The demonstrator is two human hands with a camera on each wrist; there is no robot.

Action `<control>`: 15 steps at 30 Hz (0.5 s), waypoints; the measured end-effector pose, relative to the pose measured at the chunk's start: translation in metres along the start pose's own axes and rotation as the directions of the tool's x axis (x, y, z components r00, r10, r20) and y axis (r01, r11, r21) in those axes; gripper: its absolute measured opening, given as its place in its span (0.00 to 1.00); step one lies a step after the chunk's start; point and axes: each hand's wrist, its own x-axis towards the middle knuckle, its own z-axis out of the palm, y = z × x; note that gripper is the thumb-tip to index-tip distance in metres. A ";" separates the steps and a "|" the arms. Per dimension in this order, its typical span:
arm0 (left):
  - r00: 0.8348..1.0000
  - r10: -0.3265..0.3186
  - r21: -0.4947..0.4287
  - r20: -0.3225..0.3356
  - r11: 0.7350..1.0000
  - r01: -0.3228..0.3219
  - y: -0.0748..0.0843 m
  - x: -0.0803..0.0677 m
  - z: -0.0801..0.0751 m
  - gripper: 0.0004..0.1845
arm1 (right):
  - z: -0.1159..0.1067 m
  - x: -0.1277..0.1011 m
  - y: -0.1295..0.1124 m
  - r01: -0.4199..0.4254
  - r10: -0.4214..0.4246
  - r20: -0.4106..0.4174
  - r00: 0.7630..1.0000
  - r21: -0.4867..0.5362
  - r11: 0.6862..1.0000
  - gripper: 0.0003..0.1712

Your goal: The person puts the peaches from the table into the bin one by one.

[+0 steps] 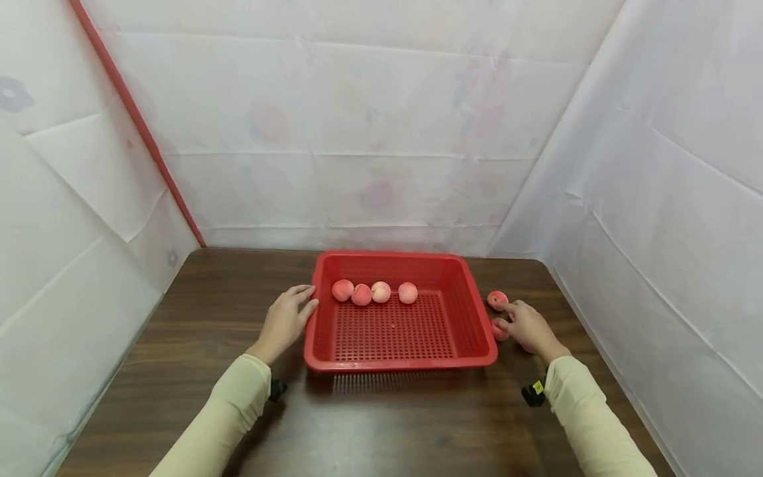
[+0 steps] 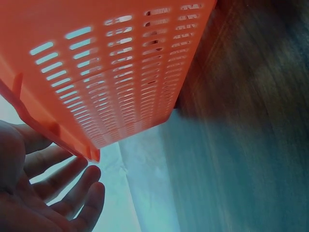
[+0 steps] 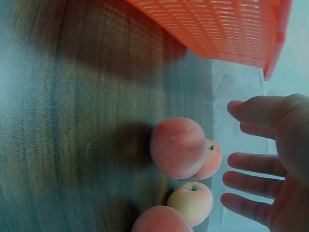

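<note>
A red slotted basket (image 1: pixel 399 363) stands in the middle of a dark wooden table (image 1: pixel 381 424). Several peaches (image 1: pixel 374 292) lie in a row along its far side. My left hand (image 1: pixel 289 317) lies with straight fingers against the basket's left rim; in the left wrist view the left hand (image 2: pixel 53 193) is open beside the basket wall (image 2: pixel 120 63). My right hand (image 1: pixel 527 326) hovers right of the basket by loose peaches (image 1: pixel 497 300) on the table. The right wrist view has the right hand (image 3: pixel 270 159) spread open just beside several peaches (image 3: pixel 177 147), holding nothing.
White sheeting walls (image 1: pixel 369 132) close in the table at the back and both sides. A red strip (image 1: pixel 137 119) runs down the left wall. The table's right edge (image 1: pixel 596 344) lies close to the loose peaches. Bare wood lies in front of the basket.
</note>
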 end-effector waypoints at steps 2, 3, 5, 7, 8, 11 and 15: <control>1.000 -0.002 -0.002 -0.001 1.000 0.002 0.000 -0.001 0.000 0.22 | 0.005 0.000 0.002 -0.007 0.008 0.014 1.000 -0.018 1.000 0.28; 1.000 -0.002 -0.001 -0.003 1.000 0.002 0.000 -0.001 0.000 0.22 | 0.008 -0.001 0.002 -0.004 0.004 0.012 1.000 -0.026 1.000 0.28; 1.000 -0.001 0.003 -0.007 1.000 0.001 -0.001 -0.002 0.001 0.22 | 0.013 -0.001 0.004 -0.001 0.002 0.012 1.000 -0.037 0.999 0.28; 1.000 -0.004 0.005 -0.005 1.000 0.004 -0.001 -0.003 0.001 0.22 | 0.019 -0.001 0.005 -0.003 0.004 0.009 1.000 -0.046 0.999 0.28; 1.000 -0.004 0.007 -0.003 1.000 0.004 -0.002 -0.003 0.001 0.21 | 0.020 -0.001 0.006 -0.004 0.005 0.006 1.000 -0.051 0.999 0.28; 1.000 -0.010 0.004 0.005 1.000 0.009 -0.001 -0.002 0.000 0.21 | 0.024 0.000 0.008 0.006 -0.006 -0.009 1.000 -0.065 0.998 0.27; 1.000 -0.022 -0.001 0.004 1.000 0.022 -0.001 -0.001 -0.002 0.22 | 0.023 0.005 0.005 0.060 -0.064 -0.038 0.997 -0.098 0.993 0.20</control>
